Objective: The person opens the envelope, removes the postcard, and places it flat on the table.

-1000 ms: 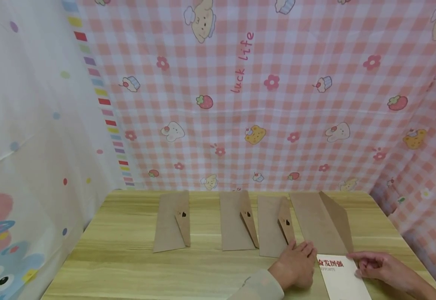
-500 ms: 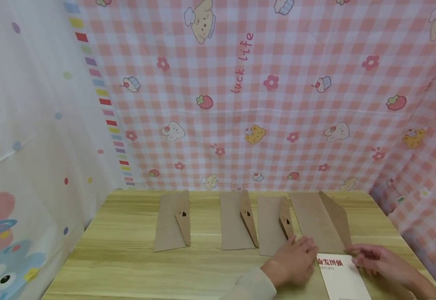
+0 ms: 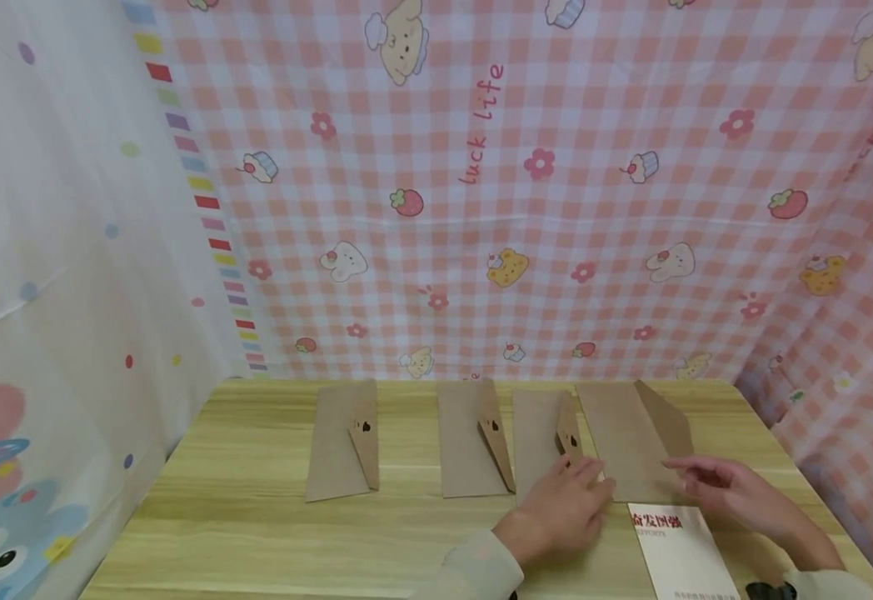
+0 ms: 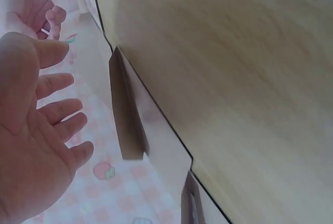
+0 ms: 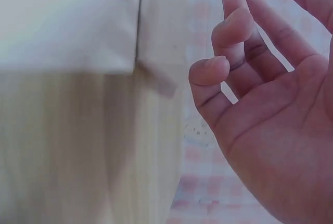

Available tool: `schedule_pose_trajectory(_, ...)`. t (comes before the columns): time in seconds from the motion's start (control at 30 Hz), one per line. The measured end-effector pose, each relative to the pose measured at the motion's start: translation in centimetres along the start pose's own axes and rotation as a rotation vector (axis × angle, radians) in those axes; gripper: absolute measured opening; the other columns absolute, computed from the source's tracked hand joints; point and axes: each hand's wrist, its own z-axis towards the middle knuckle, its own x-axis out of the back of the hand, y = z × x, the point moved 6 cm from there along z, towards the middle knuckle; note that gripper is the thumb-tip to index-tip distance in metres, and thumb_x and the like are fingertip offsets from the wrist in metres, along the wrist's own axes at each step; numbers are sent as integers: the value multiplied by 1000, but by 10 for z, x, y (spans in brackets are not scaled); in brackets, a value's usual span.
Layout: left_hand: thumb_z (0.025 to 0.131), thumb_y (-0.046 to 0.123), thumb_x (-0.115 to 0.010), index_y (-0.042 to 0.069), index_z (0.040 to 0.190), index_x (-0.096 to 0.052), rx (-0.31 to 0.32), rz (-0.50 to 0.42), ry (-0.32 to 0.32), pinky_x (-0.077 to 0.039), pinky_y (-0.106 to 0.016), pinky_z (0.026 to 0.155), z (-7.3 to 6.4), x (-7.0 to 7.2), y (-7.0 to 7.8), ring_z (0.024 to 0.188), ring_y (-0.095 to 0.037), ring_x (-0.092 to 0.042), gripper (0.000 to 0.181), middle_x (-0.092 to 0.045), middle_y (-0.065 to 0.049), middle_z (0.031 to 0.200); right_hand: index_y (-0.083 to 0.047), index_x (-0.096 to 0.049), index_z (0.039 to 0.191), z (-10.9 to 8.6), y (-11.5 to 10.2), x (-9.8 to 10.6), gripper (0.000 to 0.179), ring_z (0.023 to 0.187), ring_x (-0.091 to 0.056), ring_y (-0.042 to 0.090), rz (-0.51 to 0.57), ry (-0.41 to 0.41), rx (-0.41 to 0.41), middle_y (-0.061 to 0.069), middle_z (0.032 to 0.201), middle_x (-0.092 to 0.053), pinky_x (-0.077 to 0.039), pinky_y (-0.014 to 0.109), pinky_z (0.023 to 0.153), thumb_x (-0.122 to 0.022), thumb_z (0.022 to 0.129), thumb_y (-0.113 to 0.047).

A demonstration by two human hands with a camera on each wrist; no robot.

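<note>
A white card (image 3: 682, 554) with red characters along its top lies at the table's front right. Behind it is a brown paper envelope (image 3: 620, 446) with its flap (image 3: 663, 417) unfolded to the right. My right hand (image 3: 740, 496) is over that envelope's right side, index finger extended and other fingers loosely bent; whether the fingertip touches the paper is unclear. No object shows in its grasp in the right wrist view. My left hand (image 3: 560, 512) is over the lower right corner of another envelope (image 3: 537, 442), fingers spread and holding nothing in the left wrist view.
Two more brown envelopes, one in the middle (image 3: 462, 450) and one farther left (image 3: 335, 454), lie on the wooden table (image 3: 256, 533). Their partly raised flaps bear small dark hearts. A pink checked cloth (image 3: 451, 225) hangs behind the table.
My right hand has left the card's upper right corner and moved up and left over the envelope. My left hand has shifted left, away from the card. The card stays nearly in place.
</note>
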Motion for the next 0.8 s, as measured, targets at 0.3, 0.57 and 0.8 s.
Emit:
schedule_pose_trajectory(0.3,104,36,-44,24,151,-43,3,-22,72,-25,-37,120,-17,8,-19,148,-16,-29,48,-35,1,158,11,-54,132,24,-14,-16,35,100,-65,6,-12,37,28,-2,115,-69,-56,24,78,-53,101,-5)
schedule_pose_trajectory(0.57,104,35,-47,20,147,-47,45,-88,64,-25,-40,120,-30,8,-37,148,-20,-29,46,-34,-3,160,13,-57,127,50,-23,-33,32,100,-65,6,-26,69,75,-17,118,-66,-54,20,79,-56,100,-4)
schedule_pose_trajectory(0.8,103,34,-49,18,148,-47,67,-106,82,-26,-43,119,-40,7,-48,146,-22,-33,48,-39,-6,157,12,-63,120,67,-27,-47,27,87,-62,4,-66,120,88,9,102,-69,-52,21,72,-58,97,-1)
